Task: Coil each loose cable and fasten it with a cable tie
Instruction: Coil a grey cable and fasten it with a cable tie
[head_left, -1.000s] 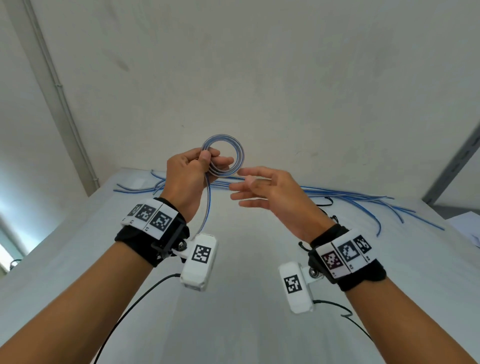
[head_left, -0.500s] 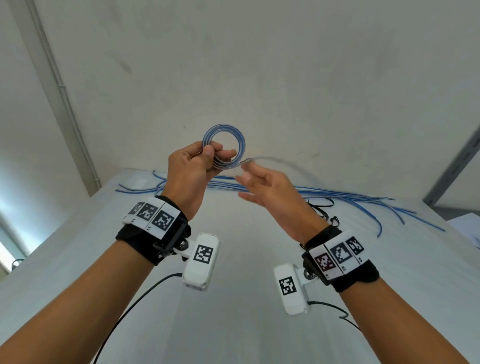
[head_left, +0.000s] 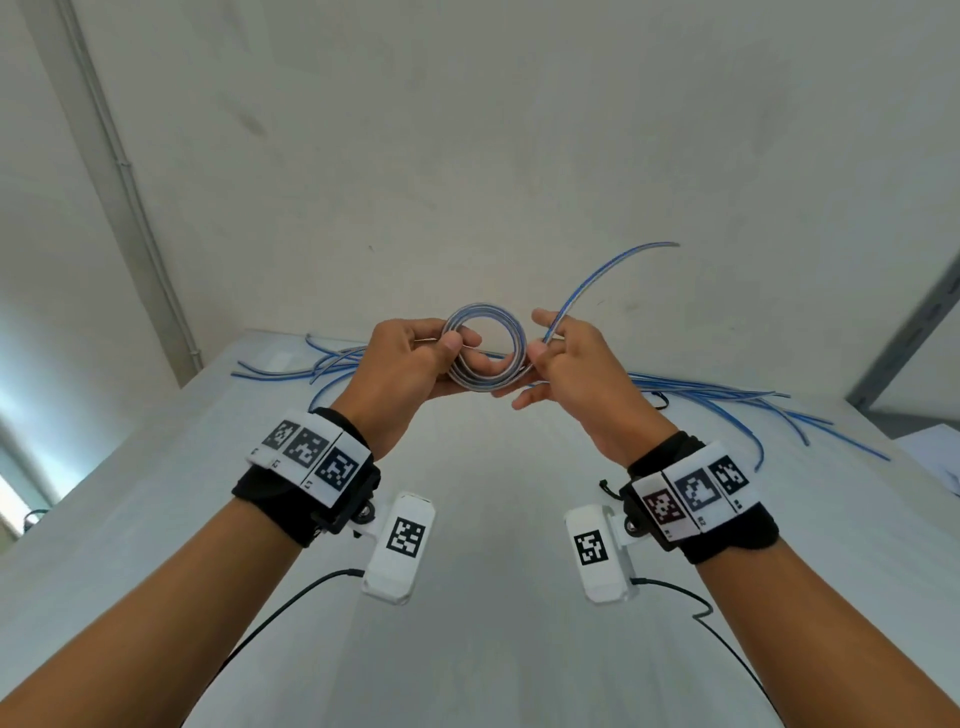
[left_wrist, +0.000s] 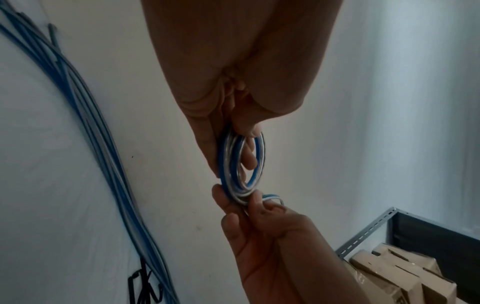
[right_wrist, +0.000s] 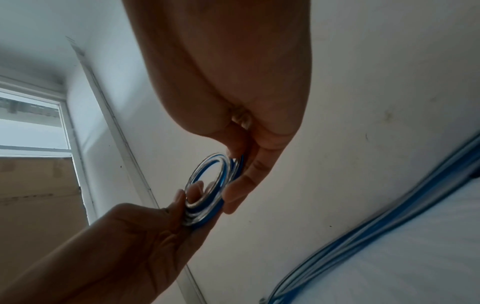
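L hand (head_left: 402, 364) is gripping the coil (head_left: 488, 347) at its left side, thumb on top and fingers curled under, in the centre of the head view, held up off the table (head_left: 493, 519). R hand (head_left: 576, 374) is pinching the coil's right side between thumb and fingers; the other fingers are sticking out loosely below. The cable's free end (head_left: 597, 280) is running up from the R hand's fingers and arcing toward the upper right of the frame, blurred at the tip.

In the L wrist view the L hand (left_wrist: 233, 72) is filling the top centre, its fingers closing on the coil (left_wrist: 242, 164) from above, while the R hand (left_wrist: 267, 236) is coming up from the bottom and nipping the coil's lower edge. A short loop of cable is showing just beside the R fingertips. In the R wrist view it's mirrored: R hand (right_wrist: 233, 82) at top, L hand (right_wrist: 130, 236) at lower left, coil (right_wrist: 207, 189) betw. them, both touching it.

Loose cables (head_left: 727, 395) are lying along the table's far edge, spreading to the left and right of the hands. Black ties (left_wrist: 145, 288) are sitting at the bottom left of the L wrist view, next to the cables there.

A shelf (left_wrist: 415, 236) at the lower right of the L wrist view is holding cardboard boxes (left_wrist: 397, 271); what's inside them can't be seen.
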